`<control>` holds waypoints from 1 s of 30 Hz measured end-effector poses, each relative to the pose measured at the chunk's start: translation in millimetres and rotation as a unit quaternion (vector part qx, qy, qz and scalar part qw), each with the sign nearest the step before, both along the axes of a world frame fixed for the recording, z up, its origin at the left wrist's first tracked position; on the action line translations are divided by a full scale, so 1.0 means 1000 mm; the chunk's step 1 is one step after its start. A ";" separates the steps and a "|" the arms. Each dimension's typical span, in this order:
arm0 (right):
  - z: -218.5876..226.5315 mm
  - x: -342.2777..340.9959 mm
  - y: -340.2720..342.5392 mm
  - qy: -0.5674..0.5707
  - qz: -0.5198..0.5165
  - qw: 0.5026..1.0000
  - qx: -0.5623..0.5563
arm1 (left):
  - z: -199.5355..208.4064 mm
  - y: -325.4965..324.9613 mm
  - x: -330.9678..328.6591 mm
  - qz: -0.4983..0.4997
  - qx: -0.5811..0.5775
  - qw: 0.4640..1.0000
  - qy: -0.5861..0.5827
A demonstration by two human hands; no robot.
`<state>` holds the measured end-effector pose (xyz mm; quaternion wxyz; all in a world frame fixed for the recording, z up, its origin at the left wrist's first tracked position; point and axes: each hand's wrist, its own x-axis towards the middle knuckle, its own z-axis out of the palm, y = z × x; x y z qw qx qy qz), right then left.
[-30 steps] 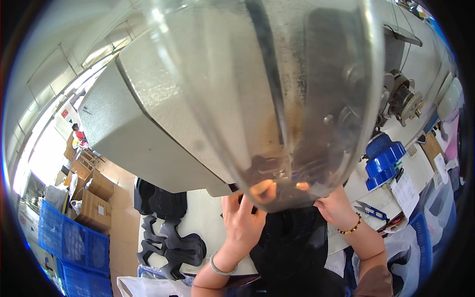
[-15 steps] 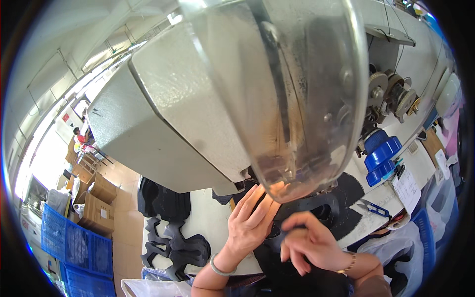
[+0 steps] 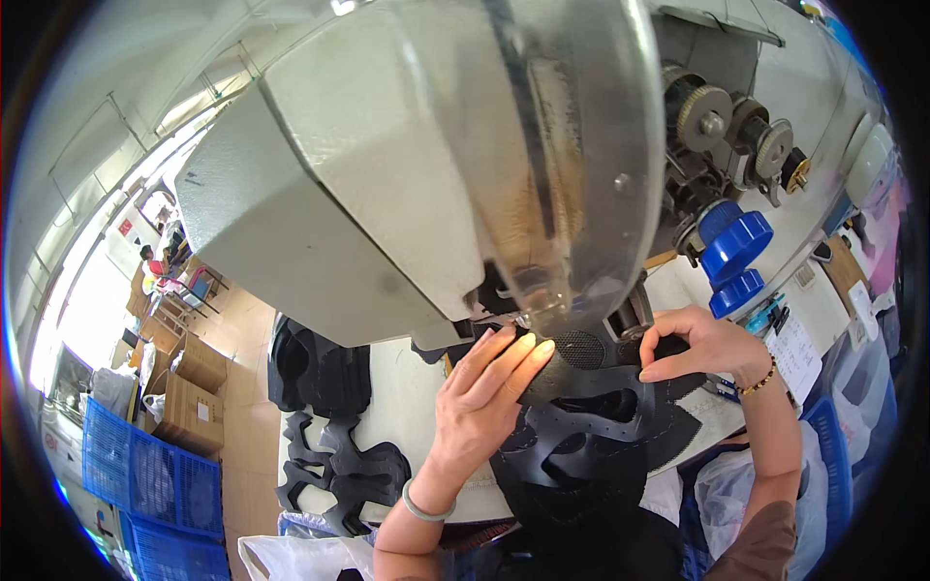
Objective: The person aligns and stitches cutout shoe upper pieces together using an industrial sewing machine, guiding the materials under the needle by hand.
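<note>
The fingers (image 3: 499,373) of the left hand (image 3: 470,416) are found extended, with nothing grasped, and are laid along the left side of a black cut piece (image 3: 628,431), close to the lower end of a clear shield (image 3: 581,194). The right hand (image 3: 705,347) is held at the piece's right side, its thumb and forefinger curled toward each other; whether anything is pinched between them cannot be told. The black piece is located on the tabletop (image 3: 402,402), below the head of a grey sewing machine (image 3: 320,228), and an opening and a mesh patch (image 3: 581,351) are seen in it. To the left, a stack of black pieces (image 3: 320,373) is placed, with wavy dark pieces (image 3: 363,474) set nearer the person. Blue knobs (image 3: 736,247) and metal discs (image 3: 704,118) are fitted at the machine's right. A written sheet (image 3: 794,366) is noted on the tabletop beyond the right wrist, which is circled by a beaded bracelet (image 3: 759,380)
</note>
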<state>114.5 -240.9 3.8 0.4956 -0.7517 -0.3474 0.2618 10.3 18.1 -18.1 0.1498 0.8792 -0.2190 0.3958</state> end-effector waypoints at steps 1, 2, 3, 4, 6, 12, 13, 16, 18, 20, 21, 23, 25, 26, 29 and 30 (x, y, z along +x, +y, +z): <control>-0.003 0.000 0.000 0.014 0.001 1.000 0.007 | 0.000 0.000 0.000 -0.001 -0.001 1.000 0.003; -0.006 -0.002 0.000 -0.014 0.003 0.999 0.034 | -0.002 -0.002 -0.001 0.005 -0.021 1.000 0.016; -0.011 0.000 0.000 -0.036 0.015 0.997 0.059 | -0.005 -0.003 -0.003 0.010 -0.041 0.999 0.030; -0.013 -0.002 0.001 -0.040 0.006 0.997 0.071 | -0.006 -0.001 -0.005 0.016 -0.057 0.997 0.041; -0.013 -0.005 0.004 -0.051 0.002 0.995 0.090 | -0.018 -0.007 -0.011 0.084 -0.236 0.968 0.001; -0.018 -0.009 0.006 -0.108 -0.012 0.990 0.091 | -0.030 -0.053 -0.021 0.035 -0.101 0.982 0.156; -0.020 -0.009 0.006 -0.120 -0.015 0.988 0.091 | -0.025 -0.065 -0.018 0.009 -0.109 0.976 0.191; -0.019 -0.014 0.002 -0.132 -0.025 0.986 0.102 | -0.029 -0.077 -0.017 -0.044 -0.157 0.959 0.232; -0.024 -0.012 0.004 -0.194 -0.026 0.976 0.092 | -0.029 -0.079 -0.015 -0.049 -0.195 0.947 0.249; -0.022 -0.011 0.002 -0.191 -0.014 0.978 0.081 | -0.029 -0.080 -0.015 -0.045 -0.209 0.940 0.266; -0.021 -0.011 0.002 -0.191 0.001 0.979 0.068 | -0.029 -0.080 -0.015 -0.039 -0.226 0.932 0.280; -0.025 -0.013 0.008 -0.165 -0.036 0.975 0.146 | -0.031 -0.081 -0.013 -0.038 -0.237 0.926 0.290; -0.031 -0.009 0.009 -0.141 -0.074 0.962 0.223 | -0.030 -0.083 -0.013 -0.040 -0.249 0.921 0.299; -0.036 -0.003 0.009 -0.080 -0.050 0.975 0.202 | -0.030 -0.083 -0.014 -0.034 -0.258 0.914 0.310; -0.031 0.010 0.013 0.014 0.021 0.986 0.165 | -0.030 -0.083 -0.016 -0.029 -0.279 0.905 0.319; -0.031 0.012 0.014 0.119 0.049 0.985 0.118 | -0.029 -0.083 -0.017 -0.032 -0.293 0.901 0.319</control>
